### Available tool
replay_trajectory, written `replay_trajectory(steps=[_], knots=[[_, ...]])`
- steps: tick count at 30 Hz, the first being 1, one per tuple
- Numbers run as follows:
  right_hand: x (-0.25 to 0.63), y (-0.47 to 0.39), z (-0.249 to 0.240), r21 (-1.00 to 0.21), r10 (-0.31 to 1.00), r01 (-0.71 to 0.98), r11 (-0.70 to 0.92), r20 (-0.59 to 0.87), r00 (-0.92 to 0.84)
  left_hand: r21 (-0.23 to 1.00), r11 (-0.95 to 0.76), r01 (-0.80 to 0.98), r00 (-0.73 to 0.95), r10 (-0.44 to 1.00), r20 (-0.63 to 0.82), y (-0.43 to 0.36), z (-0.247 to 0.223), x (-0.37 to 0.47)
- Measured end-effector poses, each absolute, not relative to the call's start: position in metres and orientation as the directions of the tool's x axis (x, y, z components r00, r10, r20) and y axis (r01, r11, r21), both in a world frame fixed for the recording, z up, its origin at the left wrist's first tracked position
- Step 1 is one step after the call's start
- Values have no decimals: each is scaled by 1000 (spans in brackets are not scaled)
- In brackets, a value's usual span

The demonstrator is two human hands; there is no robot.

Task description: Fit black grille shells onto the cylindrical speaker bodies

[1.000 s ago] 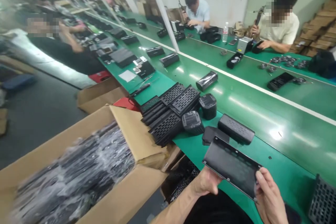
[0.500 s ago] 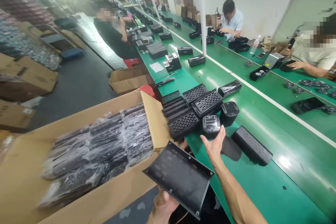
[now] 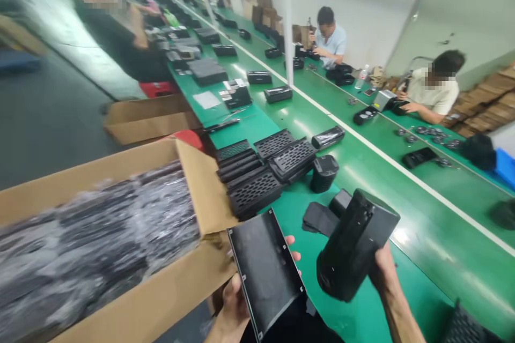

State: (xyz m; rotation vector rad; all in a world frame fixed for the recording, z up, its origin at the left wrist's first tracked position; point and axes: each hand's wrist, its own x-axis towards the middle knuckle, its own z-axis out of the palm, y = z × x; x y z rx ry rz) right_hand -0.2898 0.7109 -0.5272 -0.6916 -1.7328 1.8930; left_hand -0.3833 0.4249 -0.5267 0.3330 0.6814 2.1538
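Note:
My left hand (image 3: 234,300) is wrapped round a curved black plastic cover (image 3: 267,273), thumb on one long edge and fingertips past the other. Its smooth inner side, with small clips along the rims, faces me. To the right, my right hand (image 3: 384,265) grips a black speaker housing (image 3: 354,244), a rounded body held tilted above the green bench. The fingers behind the housing are mostly hidden. Beyond the two parts, several perforated black covers (image 3: 255,190) lie in a group, and another black housing (image 3: 324,173) stands upright beside them.
An open cardboard box (image 3: 161,305) of plastic-wrapped black parts stands at the left. A dark cloth-like piece (image 3: 319,218) lies on the green bench (image 3: 298,203). Across the conveyor, two people work at the far side; another person (image 3: 112,37) sits at upper left.
My right hand has taken a black housing off the bench and brought it nearer, to the right. The cover in my left hand has turned more upright. The view has swung right.

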Motion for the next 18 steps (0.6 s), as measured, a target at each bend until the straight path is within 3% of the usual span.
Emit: replay_trajectory(steps=[2, 4, 7, 11, 18], knots=[[-244, 711, -535, -969, 666, 53, -240, -204, -717, 541, -436, -719, -487, 871, 55, 454, -529, -392], [-205, 716, -537, -958, 710, 103, -269, -270, -651, 519, -354, -778, -377, 924, 65, 486, -540, -393], [-163, 737, -515, -970, 784, 231, -72, -199, -588, 513, -246, -822, -274, 961, 21, 536, -560, -380], [-139, 756, -456, -885, 766, 437, 163, -166, -621, 533, -114, -839, -124, 992, 17, 594, -568, -347], [-144, 738, -406, -734, 838, 625, 266, -145, -526, 552, -4, -834, 94, 984, 149, 643, -541, -301]])
